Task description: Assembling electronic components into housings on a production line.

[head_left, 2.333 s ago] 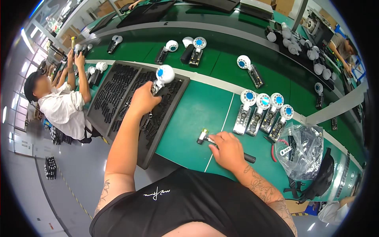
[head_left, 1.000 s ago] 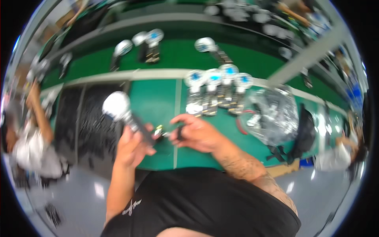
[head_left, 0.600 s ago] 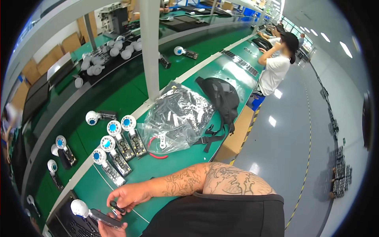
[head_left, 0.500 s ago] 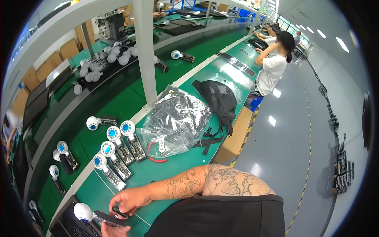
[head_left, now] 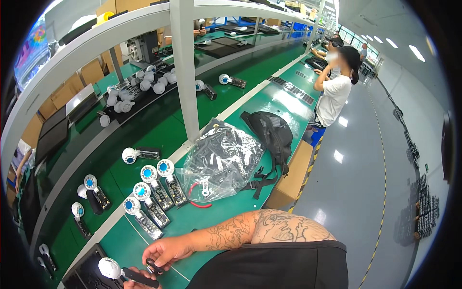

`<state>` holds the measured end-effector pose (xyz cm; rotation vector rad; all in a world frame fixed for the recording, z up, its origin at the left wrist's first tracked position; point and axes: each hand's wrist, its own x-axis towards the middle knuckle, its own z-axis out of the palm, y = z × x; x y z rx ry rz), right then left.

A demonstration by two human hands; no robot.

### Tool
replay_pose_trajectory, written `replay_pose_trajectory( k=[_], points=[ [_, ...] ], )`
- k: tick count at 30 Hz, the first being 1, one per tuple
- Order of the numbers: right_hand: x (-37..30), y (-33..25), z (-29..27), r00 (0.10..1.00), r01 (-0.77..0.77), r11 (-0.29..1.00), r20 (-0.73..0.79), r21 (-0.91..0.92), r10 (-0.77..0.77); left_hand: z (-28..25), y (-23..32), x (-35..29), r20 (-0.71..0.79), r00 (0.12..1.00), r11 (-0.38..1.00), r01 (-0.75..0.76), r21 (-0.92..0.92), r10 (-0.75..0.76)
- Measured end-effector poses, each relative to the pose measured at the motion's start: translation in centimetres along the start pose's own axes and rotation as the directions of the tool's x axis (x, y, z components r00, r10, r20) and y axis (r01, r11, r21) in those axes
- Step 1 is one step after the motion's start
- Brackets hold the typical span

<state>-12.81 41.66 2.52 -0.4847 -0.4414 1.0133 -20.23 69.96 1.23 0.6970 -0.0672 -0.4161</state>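
Observation:
At the lower edge, my left hand [head_left: 136, 285] is closed round a handheld fan with a white round head [head_left: 109, 268] and a dark handle [head_left: 140, 278]. Most of that hand is cut off by the picture's rim. My right hand [head_left: 167, 251] pinches a small black part [head_left: 153, 266] just above the fan's handle; whether the two touch I cannot tell. Beyond my hands, several unfinished fans [head_left: 146, 217] lie in a row on the green bench, with blue hubs and bare circuit boards showing in their handles.
A black tray [head_left: 82, 269] lies beside the fan head. Farther right are a clear plastic bag of parts [head_left: 221, 156], red-handled pliers [head_left: 199, 205] and a black backpack [head_left: 269, 135]. More fans lie on the green conveyor [head_left: 113, 168], behind a white post [head_left: 184, 72]. A co-worker [head_left: 337, 89] sits along the bench.
The whole view has shifted, so the bench appears lower and farther right. The black part in my right hand has turned and looks shorter. Both hands keep their hold.

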Motion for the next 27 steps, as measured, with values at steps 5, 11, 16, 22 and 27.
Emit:
replay_pose_trajectory(
  k=[5,11,16,22,27],
  points=[
    [-0.1,0.0,-0.5,1.0,0.006,1.0,0.001,-0.012,-0.006,1.2,0.5,-0.4,-0.001,0.999,0.999,0.051,-0.019,-0.051],
    [0.9,-0.2,1.4,0.998,0.061,0.997,0.034,-0.044,-0.06,8.4,0.0,-2.5,-0.322,0.926,0.956,-0.107,0.273,0.196],
    [-0.6,-3.2,3.0,0.972,0.082,0.953,-0.186,-0.293,-0.141,8.3,0.1,-0.8,-0.285,0.947,0.967,-0.081,0.242,0.15],
    [1.3,-2.2,6.6,0.924,0.049,0.898,-0.321,-0.438,-0.206,11.0,-0.4,0.3,-0.282,0.911,0.77,-0.058,0.636,0.302],
    [2.1,-1.0,7.0,0.88,-0.092,0.8,-0.424,-0.593,-0.213,12.0,-1.9,0.7,-0.164,0.863,0.387,-0.038,0.921,0.477]
  ],
)
